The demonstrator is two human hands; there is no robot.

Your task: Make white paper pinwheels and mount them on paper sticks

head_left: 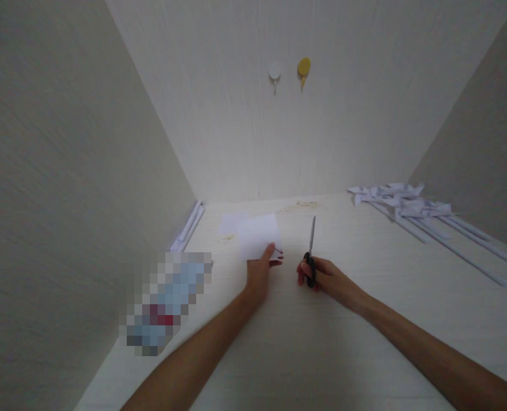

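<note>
My left hand (pixel 260 273) pinches the near edge of a white square of paper (pixel 257 235), thumb on top, holding it just above the white table (pixel 305 337). My right hand (pixel 322 275) grips the black handles of a pair of scissors (pixel 311 245). The closed blades point away from me, a short way to the right of the paper. A second pale sheet (pixel 232 222) lies on the table behind the held paper.
Several white paper pinwheels on long sticks (pixel 411 208) lie at the far right. White rolled sticks (pixel 188 228) rest along the left wall. A blurred-out object (pixel 168 302) sits near left. Two hooks, white (pixel 274 73) and yellow (pixel 304 68), hang on the back wall.
</note>
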